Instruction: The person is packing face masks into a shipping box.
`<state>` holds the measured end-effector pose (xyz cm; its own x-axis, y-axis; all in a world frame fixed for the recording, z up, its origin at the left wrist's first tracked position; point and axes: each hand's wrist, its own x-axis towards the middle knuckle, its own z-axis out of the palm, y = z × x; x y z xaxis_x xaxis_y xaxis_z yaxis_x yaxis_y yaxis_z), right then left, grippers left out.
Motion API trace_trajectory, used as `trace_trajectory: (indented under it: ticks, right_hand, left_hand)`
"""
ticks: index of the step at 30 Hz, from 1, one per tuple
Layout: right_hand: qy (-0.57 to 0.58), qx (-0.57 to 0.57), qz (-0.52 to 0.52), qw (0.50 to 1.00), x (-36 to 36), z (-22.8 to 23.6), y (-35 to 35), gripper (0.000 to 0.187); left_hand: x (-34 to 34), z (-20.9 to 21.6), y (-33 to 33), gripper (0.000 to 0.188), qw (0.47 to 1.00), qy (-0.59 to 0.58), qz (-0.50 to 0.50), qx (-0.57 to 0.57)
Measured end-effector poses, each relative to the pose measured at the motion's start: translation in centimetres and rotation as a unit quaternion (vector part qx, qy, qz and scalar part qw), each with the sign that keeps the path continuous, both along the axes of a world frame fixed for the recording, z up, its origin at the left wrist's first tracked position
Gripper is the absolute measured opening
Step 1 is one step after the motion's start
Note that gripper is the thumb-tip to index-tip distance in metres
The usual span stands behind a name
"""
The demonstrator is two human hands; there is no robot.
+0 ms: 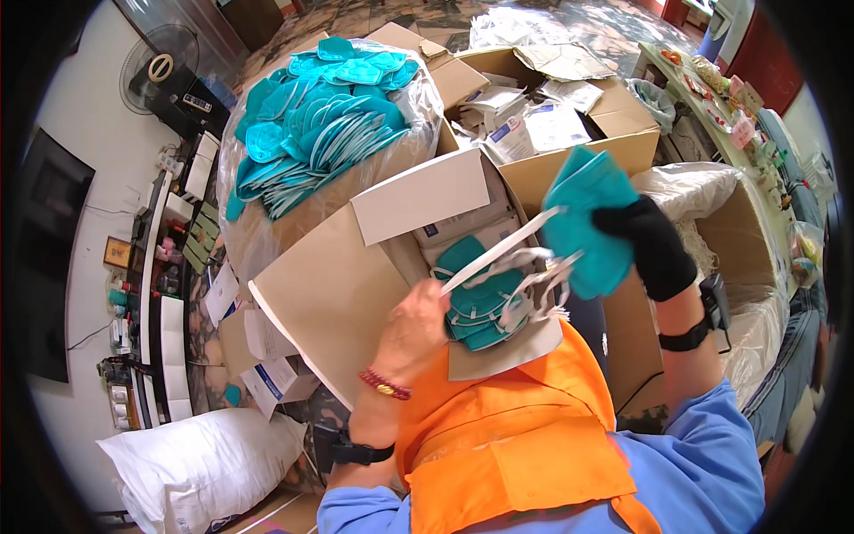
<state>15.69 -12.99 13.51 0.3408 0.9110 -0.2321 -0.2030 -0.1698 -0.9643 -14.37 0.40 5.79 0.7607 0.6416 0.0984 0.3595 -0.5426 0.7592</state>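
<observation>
My right hand, in a black glove, grips a teal face mask by its right side, above the carton on my lap. A white elastic strap runs taut from that mask to my bare left hand, whose closed fingers pinch its end. Other loose white straps dangle below the mask. More teal masks lie stacked in the open carton, partly under the straps. Behind them in the same carton are white printed packets.
A plastic-lined box heaped with teal masks stands at the far left. Beside it, another carton holds white packets. An open lined box is at the right. A white sack lies at the lower left.
</observation>
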Motion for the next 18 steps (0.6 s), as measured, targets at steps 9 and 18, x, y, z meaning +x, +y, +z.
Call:
trace_trajectory:
  ticks: [9,18]
  right_hand:
    - [0.219,0.186,0.071,0.955,-2.5,-1.2,-1.3,0.055]
    - [-0.186,-0.095,0.520,0.828,-7.2,-2.4,1.1,0.060]
  left_hand:
    - [1.0,-0.2,-2.1,0.017,0.970,-0.033,-0.073,-0.231]
    - [2.0,3.5,-1.0,0.014,0.984,-0.039,-0.083,0.156]
